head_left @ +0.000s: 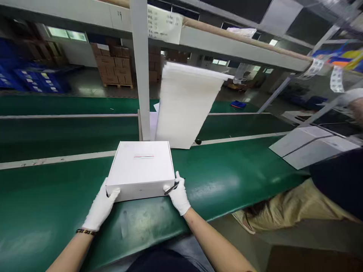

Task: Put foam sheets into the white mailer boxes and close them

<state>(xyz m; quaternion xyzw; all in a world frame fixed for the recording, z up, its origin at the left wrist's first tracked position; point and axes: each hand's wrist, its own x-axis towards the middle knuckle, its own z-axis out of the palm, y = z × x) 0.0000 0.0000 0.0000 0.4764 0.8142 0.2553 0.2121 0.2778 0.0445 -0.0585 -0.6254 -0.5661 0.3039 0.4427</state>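
Box [141, 169] sits between both hands' fingers [112, 195], touching them.

Green belt [232, 181] (white box [141, 168] atop)

I am wearing thin white gloves on my left hand [100, 208] and right hand [179, 196], cuffs ending at the wrists. I am wearing a dark beaded bracelet [85, 232] on the left wrist. Forearms are going unsleeved. Dark clothing is showing at my lap.
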